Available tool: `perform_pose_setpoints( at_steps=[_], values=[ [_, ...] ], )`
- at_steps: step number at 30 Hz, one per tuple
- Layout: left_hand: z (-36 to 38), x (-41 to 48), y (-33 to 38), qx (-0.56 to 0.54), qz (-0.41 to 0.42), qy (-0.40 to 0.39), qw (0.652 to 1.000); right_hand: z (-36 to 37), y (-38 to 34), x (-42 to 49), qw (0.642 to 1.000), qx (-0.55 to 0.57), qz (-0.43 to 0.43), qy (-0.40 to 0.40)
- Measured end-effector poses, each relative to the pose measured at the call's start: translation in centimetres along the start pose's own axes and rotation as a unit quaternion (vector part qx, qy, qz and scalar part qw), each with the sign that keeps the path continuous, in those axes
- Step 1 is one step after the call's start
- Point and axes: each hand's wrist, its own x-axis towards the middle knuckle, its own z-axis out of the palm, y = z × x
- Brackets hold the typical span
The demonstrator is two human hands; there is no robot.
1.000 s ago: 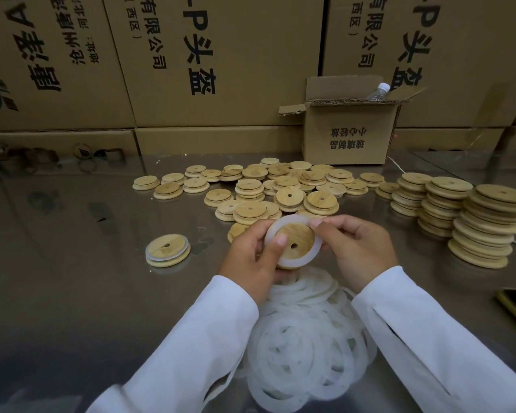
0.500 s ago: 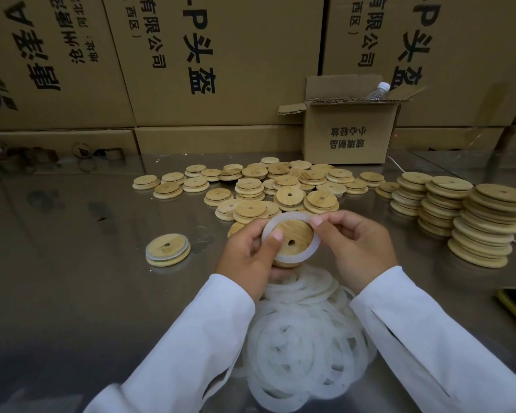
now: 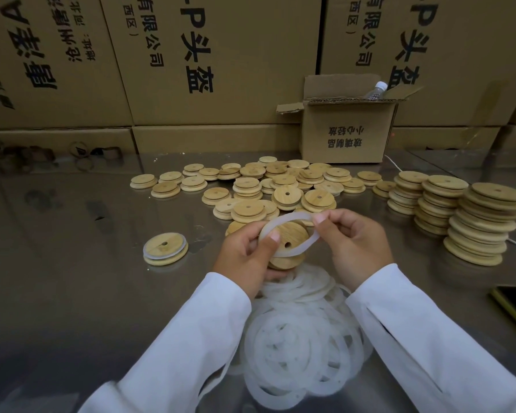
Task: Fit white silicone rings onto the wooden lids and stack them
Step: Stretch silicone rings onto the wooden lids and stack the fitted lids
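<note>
Both hands' fingers (image 3: 320, 218) stretch the ring (image 3: 309, 244) over the lid (image 3: 289, 234).

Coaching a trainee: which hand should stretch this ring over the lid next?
Probably the right hand: it pinches the ring at its far edge; the left hand grips the lid.

Both forearms, in white sleeves, enter from the near edge of the table (image 3: 72, 293) and converge toward its middle, left sleeve (image 3: 176, 338) and right sleeve (image 3: 429, 338) angled inward. Left grip (image 3: 245, 257): raised off the table, fingers curled under the lid (image 3: 292, 234), left thumb (image 3: 273, 237) laid on top, pressing the ring (image 3: 306, 246) at its left side. Right grip (image 3: 358, 248): level with the left, back of the hand up, thumb and forefinger pinching the ring's far right part.
</note>
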Motion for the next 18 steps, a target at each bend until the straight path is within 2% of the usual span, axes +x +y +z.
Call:
perform_pose_setpoints(
  at_steps=[9,18],
  values=[
    [-0.02,-0.02,0.12,-0.015,0.008,0.001,1.000,-0.15,0.02,0.05,0.998,0.022,0.049,-0.016],
    [-0.18,0.01,0.38,-0.151,-0.056,-0.001,0.987,-0.01,-0.37,-0.10,0.996,0.064,0.060,-0.033]
  ],
)
